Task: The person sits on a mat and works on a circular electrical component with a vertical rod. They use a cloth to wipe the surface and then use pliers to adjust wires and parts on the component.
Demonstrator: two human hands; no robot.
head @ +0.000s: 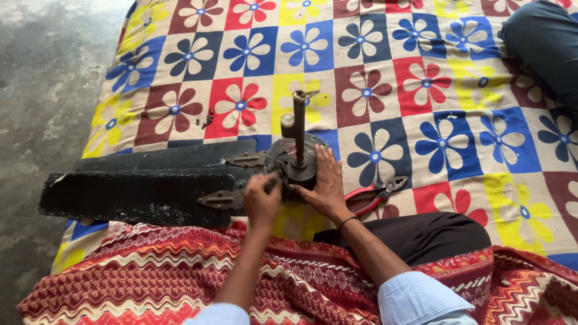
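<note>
A dark ceiling fan motor (293, 161) with an upright rusty rod (299, 126) lies on a flowered quilt. Two black fan blades (144, 195) stick out to its left, joined by metal brackets (218, 199). My left hand (261, 201) is closed at the motor's near-left edge, fingers pinched on a small dark part that I cannot make out. My right hand (326, 186) rests flat on the motor's right side, steadying it.
Red-handled pliers (376, 194) lie on the quilt just right of my right hand. A few small dark bits (206, 120) lie further back. A red zigzag cloth (289, 277) covers my lap. Another person's dark-clothed leg (542, 42) is top right. Bare concrete floor (42, 90) lies left.
</note>
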